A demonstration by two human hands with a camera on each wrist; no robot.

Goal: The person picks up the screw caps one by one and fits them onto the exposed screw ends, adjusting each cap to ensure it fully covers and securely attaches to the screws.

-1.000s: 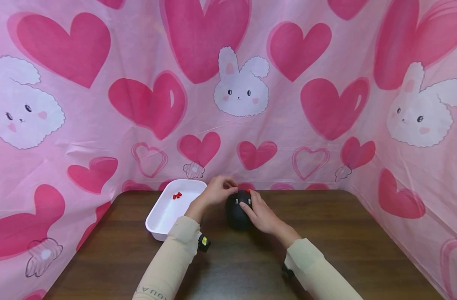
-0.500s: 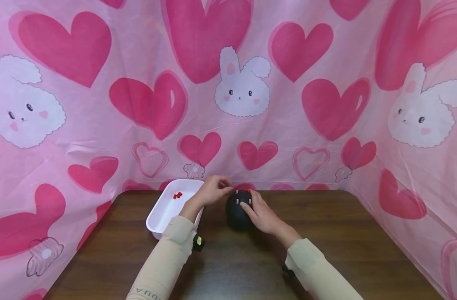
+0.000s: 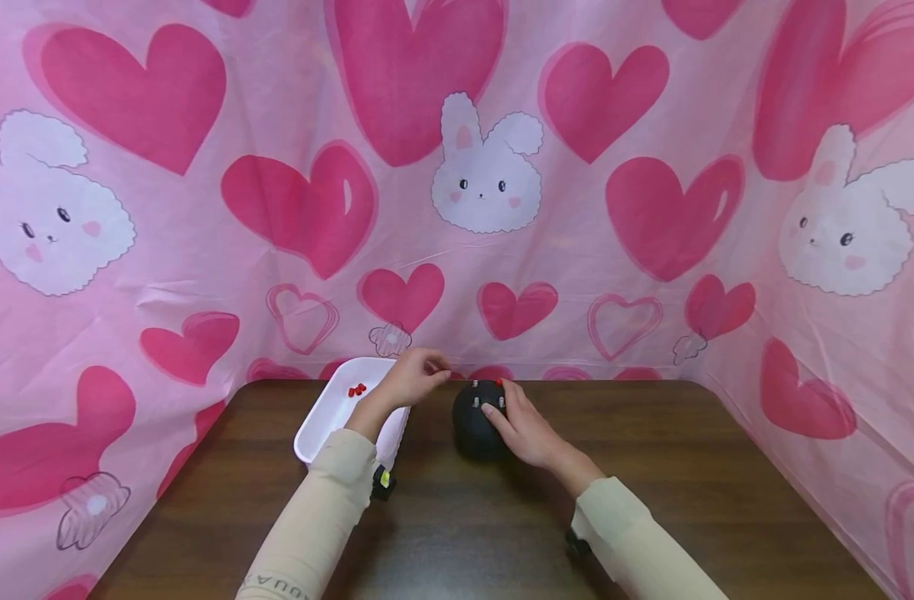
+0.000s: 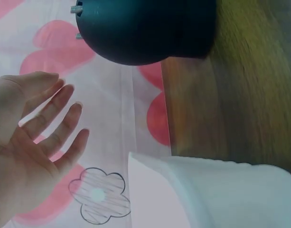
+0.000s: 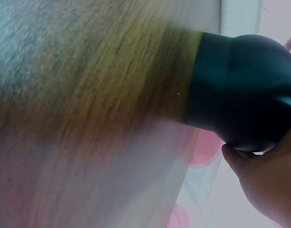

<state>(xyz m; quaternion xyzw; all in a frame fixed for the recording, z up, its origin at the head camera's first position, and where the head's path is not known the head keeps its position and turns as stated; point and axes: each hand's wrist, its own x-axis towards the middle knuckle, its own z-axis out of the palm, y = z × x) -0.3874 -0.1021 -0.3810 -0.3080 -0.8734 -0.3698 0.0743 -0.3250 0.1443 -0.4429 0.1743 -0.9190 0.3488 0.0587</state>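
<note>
A black dome-shaped object on a short base [image 3: 475,437] stands on the table in the head view. Short metal bolts [image 3: 476,402] stick out of its top, and a small red piece [image 3: 499,382] sits at its far right. My right hand [image 3: 530,427] grips the dome's right side, thumb toward the front. To the left, my left hand [image 3: 406,383] hovers near the tray's right edge, apart from the dome. Its fingers [image 4: 64,126] are loosely bent with nothing seen between them in the left wrist view. Two of the bolts [image 4: 77,9] show there too.
A white tray [image 3: 312,433] stands left of the dome, partly behind my left forearm, with several small red pieces [image 3: 357,390] inside. The brown wooden table [image 3: 464,533] ends at a pink cloth with hearts and rabbits at the back and sides.
My left hand has drawn away from the dome's top to the left, toward the tray, baring a bolt at the far left. The right hand keeps its hold on the dome.
</note>
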